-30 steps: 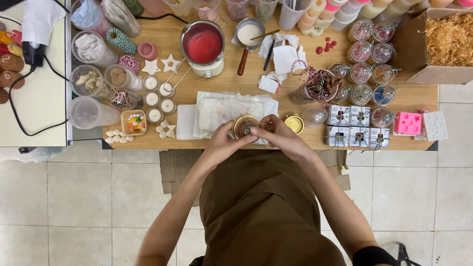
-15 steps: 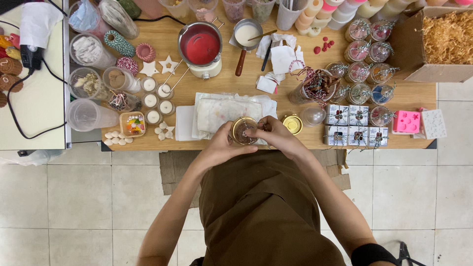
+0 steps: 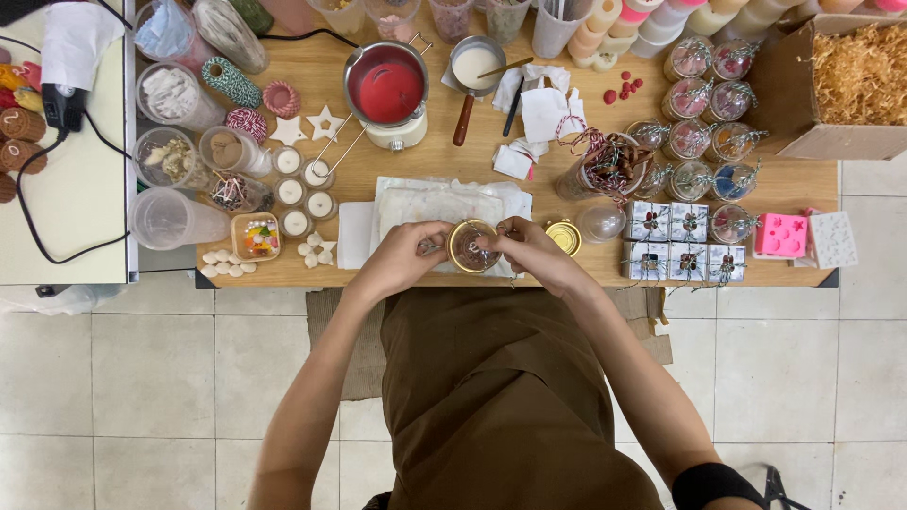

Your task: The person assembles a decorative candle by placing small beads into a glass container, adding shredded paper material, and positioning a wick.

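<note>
Gold-rimmed jar (image 3: 471, 246) gripped between left hand (image 3: 402, 258), right hand (image 3: 529, 253), fingers curled.

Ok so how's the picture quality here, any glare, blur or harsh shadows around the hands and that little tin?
Head view: light is soft and even, with only faint shadows on the wooden table. Left hand, right hand and the small round tin between them are fairly sharp, though what the fingers pinch is too small to tell. Slight glare on the gold lid. Table edges bow a little, a wide-lens effect.
</note>
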